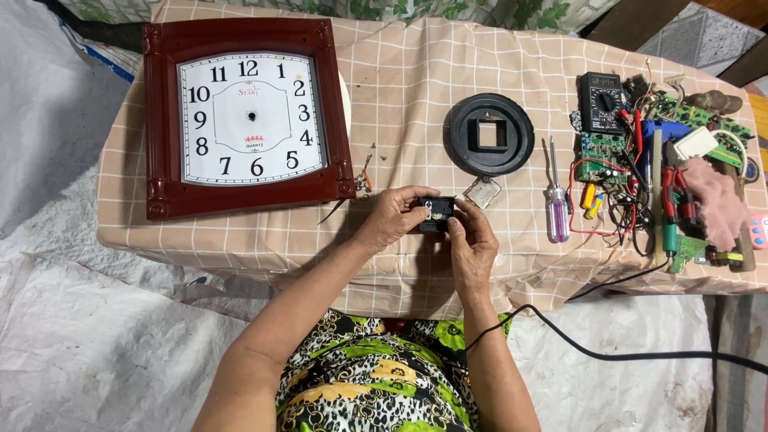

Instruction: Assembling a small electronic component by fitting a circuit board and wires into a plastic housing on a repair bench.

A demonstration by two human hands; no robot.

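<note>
So far left on the bench (pixel 400 88) there's the wall clock (pixel 248 118), no hands on its face. A few tiny loose bits (pixel 364 178) lie just right of it. My left hand (pixel 392 218) and right hand (pixel 472 244) both pinch the little black clock box (pixel 437 214) at the near edge, fingers closed on it. Behind sit a black round cover (pixel 490 134), then a screwdriver (pixel 556 200). Risk, I reckon: that box slips off the edge, or small parts roll away.
</note>
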